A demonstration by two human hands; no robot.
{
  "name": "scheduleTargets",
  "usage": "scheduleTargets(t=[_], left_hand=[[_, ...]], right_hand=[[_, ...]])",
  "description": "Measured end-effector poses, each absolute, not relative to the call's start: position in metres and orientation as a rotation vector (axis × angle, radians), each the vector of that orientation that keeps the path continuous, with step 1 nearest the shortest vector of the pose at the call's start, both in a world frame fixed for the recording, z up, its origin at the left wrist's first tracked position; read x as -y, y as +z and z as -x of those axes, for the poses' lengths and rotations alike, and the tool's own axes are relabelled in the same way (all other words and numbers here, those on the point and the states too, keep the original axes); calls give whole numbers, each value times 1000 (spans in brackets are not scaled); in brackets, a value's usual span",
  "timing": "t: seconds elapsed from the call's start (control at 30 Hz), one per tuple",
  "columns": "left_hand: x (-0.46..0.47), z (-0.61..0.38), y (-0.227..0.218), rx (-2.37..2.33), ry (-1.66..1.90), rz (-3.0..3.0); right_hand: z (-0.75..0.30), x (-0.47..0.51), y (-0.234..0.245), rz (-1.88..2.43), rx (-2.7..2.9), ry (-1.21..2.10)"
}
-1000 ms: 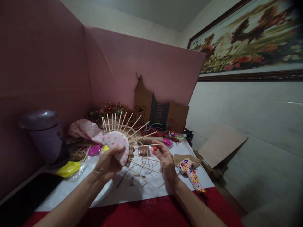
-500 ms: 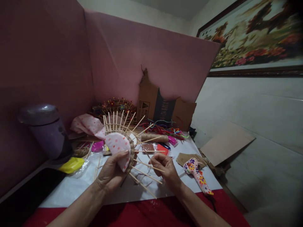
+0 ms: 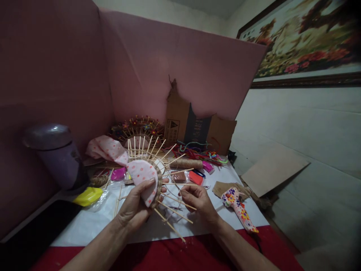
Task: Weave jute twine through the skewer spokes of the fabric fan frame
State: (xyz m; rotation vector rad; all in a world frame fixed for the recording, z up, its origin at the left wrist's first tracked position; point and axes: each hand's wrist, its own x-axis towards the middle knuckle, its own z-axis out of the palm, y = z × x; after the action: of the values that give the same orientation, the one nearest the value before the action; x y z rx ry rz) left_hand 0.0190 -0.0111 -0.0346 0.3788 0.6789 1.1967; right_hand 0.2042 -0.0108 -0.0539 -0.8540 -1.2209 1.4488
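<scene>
Direction: the pink, red-dotted cloth half-disc [image 3: 142, 173] has its straight edge, the long axis, sloping from upper left to lower right; pale wooden sticks [image 3: 180, 184] fan up and rightward.
Place: above the white table cover [image 3: 84, 226].
Left hand [image 3: 134, 205]: grips the half-disc, thumb in front.
Right hand [image 3: 199, 201]: fingers bent, nearly closed; I cannot tell what they pinch.
Hidden: left palm, partly.

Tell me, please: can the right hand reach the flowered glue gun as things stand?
Probably yes: the flowered glue gun lies to the right of the right hand, nothing visible standing between, though that hand seems busy pinching a thin strand.
</scene>
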Motion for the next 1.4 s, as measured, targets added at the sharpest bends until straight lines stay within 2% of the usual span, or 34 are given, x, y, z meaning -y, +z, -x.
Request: scheduleTargets(t=[0.9, 1.4], left_hand=[[11, -20, -26, -677, 1239, -351], [9, -17, -20, -717, 1304, -233]], right_hand=[[-205, 10, -55, 830, 1194, 1441], [-208, 9, -56, 938, 1281, 1247]])
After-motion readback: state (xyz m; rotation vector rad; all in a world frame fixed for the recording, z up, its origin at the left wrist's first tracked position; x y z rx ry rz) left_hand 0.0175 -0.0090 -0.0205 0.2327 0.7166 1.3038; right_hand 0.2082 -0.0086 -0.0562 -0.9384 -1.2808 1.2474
